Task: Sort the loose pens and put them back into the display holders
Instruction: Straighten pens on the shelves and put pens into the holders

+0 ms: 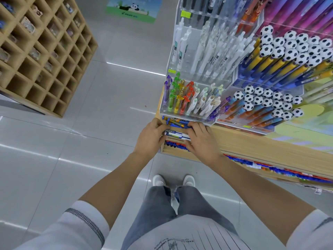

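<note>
A bunch of loose pens [177,129], blue, yellow and white, lies across the wooden shelf edge just below the clear display holder [191,103]. My left hand [151,137] grips the bunch at its left end. My right hand [201,139] has its fingers curled over the right end of the same pens. The holder above has compartments with purple, green, yellow, red and white pens standing upright. Most of each loose pen is hidden under my fingers.
Football-topped pens [266,101] fill holders to the right, with white pens [212,51] in a taller clear rack behind. A wooden shelf [252,141] runs to the right, with a lower row of blue and red pens [270,168]. A wooden cubby unit [41,51] stands on the left across the tiled floor.
</note>
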### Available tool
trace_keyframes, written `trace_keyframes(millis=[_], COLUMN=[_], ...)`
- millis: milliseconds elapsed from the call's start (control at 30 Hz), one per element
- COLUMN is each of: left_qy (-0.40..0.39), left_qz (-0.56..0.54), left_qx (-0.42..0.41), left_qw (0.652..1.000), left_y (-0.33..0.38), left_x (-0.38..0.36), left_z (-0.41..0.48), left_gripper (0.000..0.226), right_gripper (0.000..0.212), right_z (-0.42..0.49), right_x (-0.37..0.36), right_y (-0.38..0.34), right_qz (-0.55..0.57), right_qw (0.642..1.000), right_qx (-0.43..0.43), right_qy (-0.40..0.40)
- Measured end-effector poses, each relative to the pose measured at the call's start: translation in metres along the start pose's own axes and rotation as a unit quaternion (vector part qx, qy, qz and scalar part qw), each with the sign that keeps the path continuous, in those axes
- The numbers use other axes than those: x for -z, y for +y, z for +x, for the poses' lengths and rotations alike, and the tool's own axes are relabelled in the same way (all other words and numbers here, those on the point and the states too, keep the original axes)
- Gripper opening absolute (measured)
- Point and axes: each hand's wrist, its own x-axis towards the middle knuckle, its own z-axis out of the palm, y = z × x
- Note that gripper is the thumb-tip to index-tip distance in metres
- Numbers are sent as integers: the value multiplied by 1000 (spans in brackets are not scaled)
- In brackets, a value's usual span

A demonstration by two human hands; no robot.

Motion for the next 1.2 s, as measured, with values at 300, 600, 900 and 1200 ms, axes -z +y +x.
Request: trace_keyframes(millis=[300,600,900,1200], left_qy=[-23,-31,-14,42], left_qz=[-32,-105,-442,-548], left_qx=[-33,21,225,280], left_qw=[999,994,868,787], left_y=[-6,-8,5,43], left_x=[6,4,10,-5], left_z=[1,7,9,13], left_gripper=[30,23,28,11], right_gripper=[28,30,24,24], right_z=[0,-1,0,2], right_x=[3,-2,2,4], right_y=[12,18,17,13], right_qz=[151,200,248,272], right_qw=[988,979,967,959], right_qx=[-25,-20,-59,-82], right_qy=[-12,14,2,-13])
